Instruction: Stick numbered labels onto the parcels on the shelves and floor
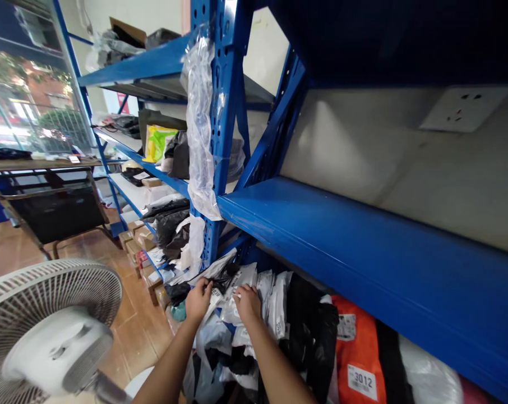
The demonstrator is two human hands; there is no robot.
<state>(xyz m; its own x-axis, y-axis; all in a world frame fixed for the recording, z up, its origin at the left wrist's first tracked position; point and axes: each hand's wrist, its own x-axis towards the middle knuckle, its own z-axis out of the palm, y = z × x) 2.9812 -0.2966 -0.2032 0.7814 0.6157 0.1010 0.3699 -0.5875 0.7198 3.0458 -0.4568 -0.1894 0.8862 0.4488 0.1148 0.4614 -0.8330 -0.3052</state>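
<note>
Leafing-through stage, looks like: your left hand point(198, 303) pinches the dark packet point(226, 279), right hand point(248, 304) clasps the pale packet point(229, 312) by its fingertips, so next probably wants gentle tugging.

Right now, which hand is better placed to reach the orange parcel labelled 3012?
The right hand, probably: it is nearer the orange parcel. The left hand is farther off, with the right hand between them.
</note>
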